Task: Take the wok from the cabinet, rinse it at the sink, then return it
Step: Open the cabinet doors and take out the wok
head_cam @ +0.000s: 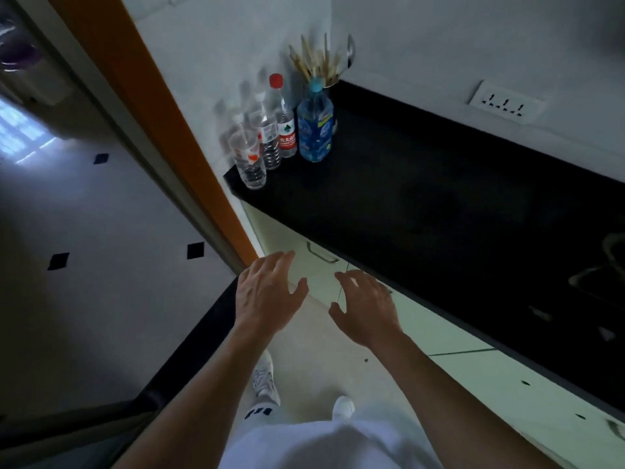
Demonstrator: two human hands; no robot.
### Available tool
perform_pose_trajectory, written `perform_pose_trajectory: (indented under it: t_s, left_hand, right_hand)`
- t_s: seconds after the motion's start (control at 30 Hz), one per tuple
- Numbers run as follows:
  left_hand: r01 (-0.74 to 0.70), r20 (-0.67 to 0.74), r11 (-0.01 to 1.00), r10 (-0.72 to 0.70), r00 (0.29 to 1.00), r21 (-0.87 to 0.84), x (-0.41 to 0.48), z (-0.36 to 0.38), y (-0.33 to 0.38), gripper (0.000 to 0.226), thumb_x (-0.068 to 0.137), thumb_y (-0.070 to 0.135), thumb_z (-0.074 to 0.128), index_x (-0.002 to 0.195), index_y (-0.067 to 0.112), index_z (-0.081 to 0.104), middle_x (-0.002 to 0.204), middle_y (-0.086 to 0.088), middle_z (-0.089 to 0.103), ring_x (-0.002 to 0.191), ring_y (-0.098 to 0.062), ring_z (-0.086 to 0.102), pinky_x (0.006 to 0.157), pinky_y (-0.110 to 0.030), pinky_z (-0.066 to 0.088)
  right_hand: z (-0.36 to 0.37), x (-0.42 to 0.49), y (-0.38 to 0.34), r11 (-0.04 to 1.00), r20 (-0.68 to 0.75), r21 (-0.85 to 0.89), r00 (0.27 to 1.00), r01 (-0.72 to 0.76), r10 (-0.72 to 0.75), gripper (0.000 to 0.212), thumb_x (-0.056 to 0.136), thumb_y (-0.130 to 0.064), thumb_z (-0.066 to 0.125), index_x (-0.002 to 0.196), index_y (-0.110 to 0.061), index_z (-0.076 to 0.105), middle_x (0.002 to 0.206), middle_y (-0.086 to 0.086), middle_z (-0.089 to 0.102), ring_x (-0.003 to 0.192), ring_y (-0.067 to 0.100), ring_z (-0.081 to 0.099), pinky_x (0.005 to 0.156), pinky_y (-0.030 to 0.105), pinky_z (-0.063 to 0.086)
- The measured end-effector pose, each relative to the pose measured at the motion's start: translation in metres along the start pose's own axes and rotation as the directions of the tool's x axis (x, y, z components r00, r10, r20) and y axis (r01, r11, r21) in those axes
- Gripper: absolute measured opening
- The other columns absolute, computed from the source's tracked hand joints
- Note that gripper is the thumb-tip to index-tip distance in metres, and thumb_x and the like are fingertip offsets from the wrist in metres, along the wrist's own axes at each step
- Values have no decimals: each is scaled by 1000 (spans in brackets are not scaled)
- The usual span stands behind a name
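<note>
With the wok out of sight, presumably behind the closed cabinet door (304, 265), reach toward 12 o'clock for its handle (322, 254), just beyond the left hand (267, 294), nearer than the right hand (367, 308); both spread, holding nothing.

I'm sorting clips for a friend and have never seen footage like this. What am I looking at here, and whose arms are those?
There is no machine here. A camera worn on a person's head looks forward and down, so the arms are the wearer's own. The left hand and right hand are both open, fingers spread, holding nothing, reaching toward pale cabinet doors below a black countertop. One door has a metal handle. On the counter's far corner stand several plastic bottles and, behind them, a holder of chopsticks. A wall socket sits above the counter. No wok is in view; the doors look shut.
</note>
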State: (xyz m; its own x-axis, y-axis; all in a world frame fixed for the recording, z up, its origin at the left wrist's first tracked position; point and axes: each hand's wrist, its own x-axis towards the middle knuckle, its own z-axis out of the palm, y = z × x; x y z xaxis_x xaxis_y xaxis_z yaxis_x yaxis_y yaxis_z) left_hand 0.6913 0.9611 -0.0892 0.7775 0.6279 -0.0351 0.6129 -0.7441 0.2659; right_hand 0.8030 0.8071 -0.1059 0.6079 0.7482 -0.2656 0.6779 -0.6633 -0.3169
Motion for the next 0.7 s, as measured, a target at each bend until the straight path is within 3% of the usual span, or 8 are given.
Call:
perform_pose_trajectory:
  t_s: [0.13, 0.27, 0.43, 0.57, 0.7]
  left_hand:
    - [-133, 70, 991, 135, 988, -31, 43, 4, -9, 55, 91, 50, 45, 139, 22, 46, 140, 1, 55, 128, -19, 51, 103, -43, 44]
    - [-262, 152, 965, 264, 953, -28, 81, 4, -29, 53, 93, 48, 47, 140, 23, 45, 138, 4, 56, 127, -15, 51, 103, -34, 44]
    - [-449, 302, 893, 421, 856, 27, 125, 24, -54, 57, 92, 51, 43, 141, 22, 46, 138, 2, 57, 125, -18, 53, 102, -36, 45]
    - [-549, 426, 835, 488, 762, 26, 138, 47, -62, 63, 88, 58, 30, 139, 26, 47, 136, 3, 58, 120, -18, 55, 98, -39, 47]
    - [-623, 493, 782, 540, 682, 4, 149, 76, -61, 62, 87, 55, 35, 139, 24, 47, 141, 0, 54, 125, -19, 51, 102, -39, 43]
  right_hand:
    - [6, 17, 3, 993, -31, -7, 993, -118, 118, 62, 94, -47, 50, 151, -26, 35, 155, 0, 40, 143, 23, 37, 119, 41, 29]
    - [17, 23, -2, 944, -28, 58, 944, -325, 327, 62, 92, -45, 53, 149, -26, 40, 150, -1, 47, 137, 22, 45, 115, 40, 34]
    - [37, 32, -17, 856, -51, 100, 857, -507, 513, 56, 85, -39, 65, 137, -19, 57, 136, 5, 61, 124, 28, 59, 103, 45, 47]
    - [50, 45, -23, 799, -26, 131, 804, -586, 594, 57, 87, -38, 64, 139, -18, 55, 139, 7, 58, 127, 28, 55, 104, 45, 46]
    - [69, 57, -16, 732, 10, 196, 748, -652, 663, 59, 87, -35, 65, 141, -15, 52, 144, 10, 53, 134, 30, 48, 106, 46, 44]
